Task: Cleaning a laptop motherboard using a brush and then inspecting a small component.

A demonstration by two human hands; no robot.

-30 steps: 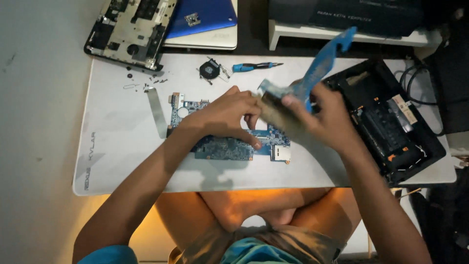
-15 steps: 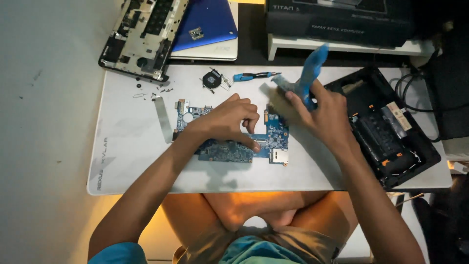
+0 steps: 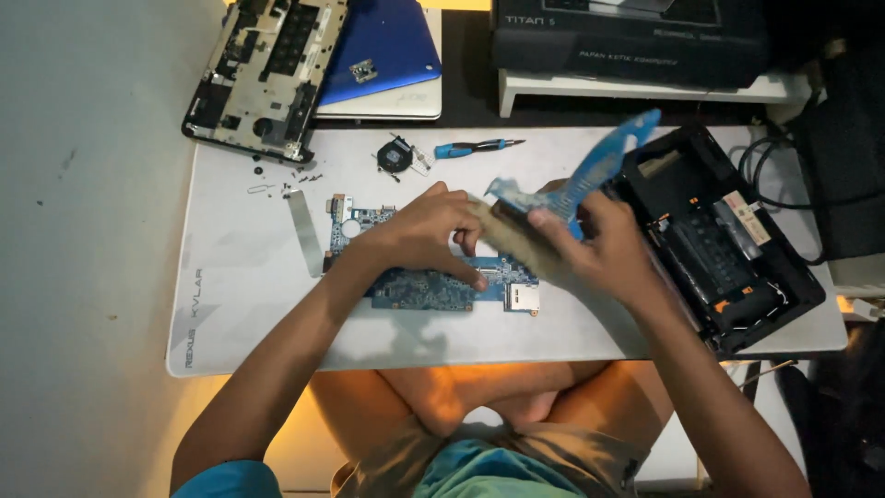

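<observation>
A blue laptop circuit board (image 3: 419, 288) lies flat on a white desk mat (image 3: 249, 304). My left hand (image 3: 426, 232) presses down on the board's middle with fingers spread. My right hand (image 3: 599, 249) grips a paintbrush with a light blue handle (image 3: 599, 166); its tan bristles (image 3: 521, 242) are blurred and sweep over the board's right part, close to my left fingers.
An open black laptop base (image 3: 714, 240) sits at the right. A small round fan (image 3: 395, 155) and a blue-handled screwdriver (image 3: 470, 147) lie at the mat's far edge, with loose screws (image 3: 277, 175) and a flat ribbon cable (image 3: 304, 231). A stripped laptop frame (image 3: 263, 74) and blue lid (image 3: 387, 46) lie beyond.
The brush in my right hand has swung from near the board's top right down and left across it. My left hand stays on the board.
</observation>
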